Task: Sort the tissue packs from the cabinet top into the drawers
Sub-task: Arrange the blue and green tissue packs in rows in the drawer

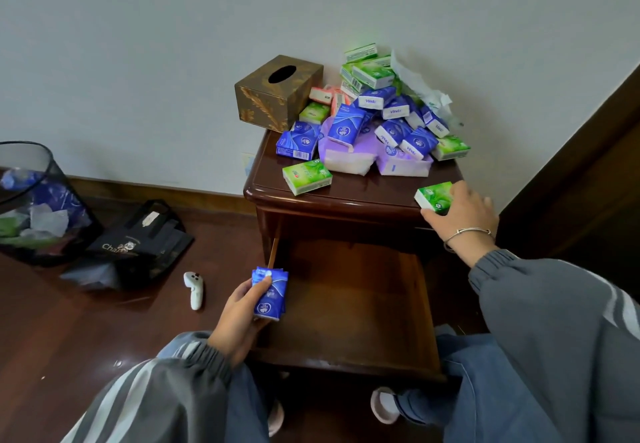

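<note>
A heap of blue, green, pink and purple tissue packs [384,120] covers the back of the dark wooden cabinet top [363,191]. One green pack [307,176] lies alone near the front left. My right hand [464,210] grips another green pack [434,196] at the top's front right edge. My left hand [239,314] holds blue packs [270,293] over the left rim of the pulled-out drawer [349,304], whose inside looks bare.
A brown tissue box [278,90] stands at the cabinet's back left. On the floor to the left are a mesh waste bin [34,200], a black bag [138,245] and a white controller [194,288]. A dark wooden panel [571,172] rises at the right.
</note>
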`<state>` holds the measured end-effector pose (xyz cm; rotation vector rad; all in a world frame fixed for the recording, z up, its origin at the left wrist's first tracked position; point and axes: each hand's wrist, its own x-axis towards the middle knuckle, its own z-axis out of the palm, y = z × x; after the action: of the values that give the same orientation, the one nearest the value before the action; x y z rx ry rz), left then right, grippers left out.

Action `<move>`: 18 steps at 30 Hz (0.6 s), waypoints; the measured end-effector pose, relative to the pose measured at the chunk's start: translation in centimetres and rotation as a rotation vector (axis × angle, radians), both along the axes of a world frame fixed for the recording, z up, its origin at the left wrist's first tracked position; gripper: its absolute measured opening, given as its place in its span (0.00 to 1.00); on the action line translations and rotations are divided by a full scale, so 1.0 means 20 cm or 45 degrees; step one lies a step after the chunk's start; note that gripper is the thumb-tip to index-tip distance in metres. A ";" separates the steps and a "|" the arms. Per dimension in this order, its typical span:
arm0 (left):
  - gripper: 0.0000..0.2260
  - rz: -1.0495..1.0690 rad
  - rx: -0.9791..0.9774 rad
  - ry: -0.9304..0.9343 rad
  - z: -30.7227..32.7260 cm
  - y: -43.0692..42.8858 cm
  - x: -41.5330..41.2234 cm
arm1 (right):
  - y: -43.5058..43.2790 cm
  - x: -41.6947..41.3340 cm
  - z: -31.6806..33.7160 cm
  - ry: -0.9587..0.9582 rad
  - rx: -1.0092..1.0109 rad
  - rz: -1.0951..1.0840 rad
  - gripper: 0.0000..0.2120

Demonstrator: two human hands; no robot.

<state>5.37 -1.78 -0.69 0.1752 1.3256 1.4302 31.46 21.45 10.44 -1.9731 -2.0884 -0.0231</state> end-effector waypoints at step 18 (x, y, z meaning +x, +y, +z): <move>0.19 0.011 0.085 -0.058 -0.03 0.00 -0.06 | 0.05 -0.92 0.22 -0.055 -0.482 1.106 0.31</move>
<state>4.25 -1.72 -1.26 0.1802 1.2436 1.4781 13.02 22.54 14.90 -1.0430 -2.9519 0.5270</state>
